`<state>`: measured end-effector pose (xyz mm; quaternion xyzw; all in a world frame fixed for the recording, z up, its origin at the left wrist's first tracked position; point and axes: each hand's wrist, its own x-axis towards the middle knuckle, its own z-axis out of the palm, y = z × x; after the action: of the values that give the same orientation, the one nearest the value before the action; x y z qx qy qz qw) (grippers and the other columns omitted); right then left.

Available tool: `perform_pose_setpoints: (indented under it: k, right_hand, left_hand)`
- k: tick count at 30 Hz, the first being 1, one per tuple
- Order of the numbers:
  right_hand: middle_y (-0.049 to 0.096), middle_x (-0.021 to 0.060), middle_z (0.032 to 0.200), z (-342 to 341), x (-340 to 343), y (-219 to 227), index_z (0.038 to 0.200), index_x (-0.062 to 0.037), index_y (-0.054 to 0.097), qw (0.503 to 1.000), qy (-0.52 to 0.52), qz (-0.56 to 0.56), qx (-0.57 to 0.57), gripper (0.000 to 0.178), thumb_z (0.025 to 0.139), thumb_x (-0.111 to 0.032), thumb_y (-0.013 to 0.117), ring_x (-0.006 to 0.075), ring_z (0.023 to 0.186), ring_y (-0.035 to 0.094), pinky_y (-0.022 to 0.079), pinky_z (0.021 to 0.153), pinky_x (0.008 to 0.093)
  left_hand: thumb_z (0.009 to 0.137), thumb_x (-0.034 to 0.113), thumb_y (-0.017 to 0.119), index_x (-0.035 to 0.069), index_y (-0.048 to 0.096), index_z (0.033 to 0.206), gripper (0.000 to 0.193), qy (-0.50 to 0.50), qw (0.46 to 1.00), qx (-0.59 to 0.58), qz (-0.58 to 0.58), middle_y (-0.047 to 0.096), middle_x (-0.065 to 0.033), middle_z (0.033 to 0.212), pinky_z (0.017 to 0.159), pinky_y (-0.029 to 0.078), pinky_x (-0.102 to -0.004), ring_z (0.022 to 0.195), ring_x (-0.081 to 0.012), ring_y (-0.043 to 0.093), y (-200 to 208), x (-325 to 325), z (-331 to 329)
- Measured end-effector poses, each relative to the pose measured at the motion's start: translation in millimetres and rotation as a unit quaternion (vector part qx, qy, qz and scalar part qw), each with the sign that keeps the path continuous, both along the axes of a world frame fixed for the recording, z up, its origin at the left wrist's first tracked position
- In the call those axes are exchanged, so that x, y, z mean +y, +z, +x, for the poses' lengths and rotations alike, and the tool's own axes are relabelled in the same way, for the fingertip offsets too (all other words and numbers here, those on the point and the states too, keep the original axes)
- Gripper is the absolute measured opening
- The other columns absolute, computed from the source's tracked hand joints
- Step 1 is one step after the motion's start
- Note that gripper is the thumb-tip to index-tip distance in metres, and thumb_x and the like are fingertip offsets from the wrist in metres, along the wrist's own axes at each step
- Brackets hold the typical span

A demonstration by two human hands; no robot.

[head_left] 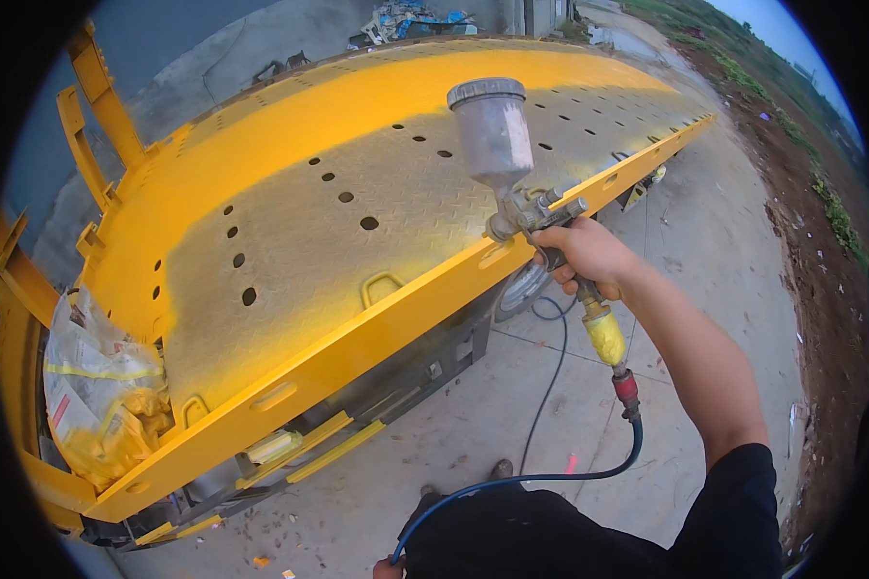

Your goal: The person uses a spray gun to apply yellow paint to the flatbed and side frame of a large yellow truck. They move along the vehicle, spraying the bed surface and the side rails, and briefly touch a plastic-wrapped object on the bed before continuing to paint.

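My right hand (589, 256) is closed around the handle of a spray gun (526, 212) with a grey paint cup (492, 130) on top. The gun's nozzle is close to the yellow side rail (357, 333) of a flatbed trailer deck (299, 222). Below the grip hang a yellow-covered fitting (605, 335) and a red coupling (626, 388), joined to a blue air hose (512, 477). The hose loops down to my left hand (388, 569), which is cut off by the lower edge and closed on it.
The deck is yellow along its far side and bare grey tread plate, with round holes, nearer me. A paint-spattered plastic bag (106, 396) sits at its left corner, by upright yellow brackets (106, 106). Concrete ground (705, 289) meets a dirt bank (811, 318) at right.
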<state>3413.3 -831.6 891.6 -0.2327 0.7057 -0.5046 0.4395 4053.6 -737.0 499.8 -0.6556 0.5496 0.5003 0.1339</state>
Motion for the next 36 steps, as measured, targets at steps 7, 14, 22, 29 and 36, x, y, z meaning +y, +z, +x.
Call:
perform_pose_setpoints:
  k: [7, 14, 22, 29, 36]
  right_hand:
    - [0.047, -0.0022, 0.06, 35, 28, -102, 0.086, -0.0042, 0.058, 0.983, -0.165, -0.074, 0.022, 0.013, 0.089, -0.017, 0.057, 0.0053, 0.048, 0.042, 0.033, 0.042, 0.0257]
    - [0.061, 0.0071, 0.082, 198, 3, -176, 0.119, -0.004, 0.052, 0.929, 0.182, -0.323, -0.005, 0.035, 0.087, -0.012, 0.063, 0.0148, 0.077, 0.056, 0.046, 0.071, 0.0307]
    - [0.053, -0.0015, 0.068, 90, 16, -201, 0.104, -0.006, 0.057, 0.996, -0.022, -0.083, -0.038, 0.019, 0.09, -0.02, 0.061, 0.0072, 0.057, 0.047, 0.039, 0.052, 0.0254]
    - [0.06, 0.0038, 0.076, 22, 48, -275, 0.103, -0.0033, 0.059, 0.985, -0.103, -0.057, 0.125, 0.016, 0.091, -0.014, 0.054, 0.0141, 0.063, 0.056, 0.044, 0.056, 0.0334]
    - [0.058, 0.0149, 0.111, 183, -9, -328, 0.125, -0.0061, 0.045, 0.906, 0.254, -0.318, -0.118, 0.061, 0.07, -0.014, 0.07, 0.0352, 0.1, 0.058, 0.047, 0.083, 0.04]
  left_hand:
    - [0.096, 0.03, 0.053, -0.005, 0.067, 0.094, 0.038, -0.008, 0.998, 0.01, -0.056, 0.065, -0.009, 0.074, 0.058, 0.046, -0.0338, 0.065, -0.0167, 0.057, -37, 7, 35]
    - [0.095, 0.03, 0.054, -0.003, 0.068, 0.097, 0.037, 0.006, 0.998, -0.056, 0.015, 0.063, -0.0058, 0.068, 0.053, 0.043, -0.034, 0.059, -0.0133, 0.052, -81, 10, 64]
    - [0.095, 0.032, 0.054, -0.001, 0.069, 0.098, 0.037, 0.235, 0.966, 0.108, 0.007, 0.061, -0.0041, 0.065, 0.05, 0.041, -0.0338, 0.056, -0.012, 0.05, -98, 7, 84]
    - [0.085, 0.047, 0.063, -0.004, 0.065, 0.073, 0.053, 0.075, 0.992, -0.105, -0.001, 0.064, -0.0171, 0.064, 0.06, 0.049, -0.0411, 0.066, -0.0275, 0.067, -48, 5, -31]
    - [0.085, 0.046, 0.063, -0.004, 0.065, 0.073, 0.052, 0.127, 0.978, -0.166, 0.005, 0.065, -0.019, 0.068, 0.061, 0.046, -0.0439, 0.069, -0.0291, 0.066, -50, 20, -4]
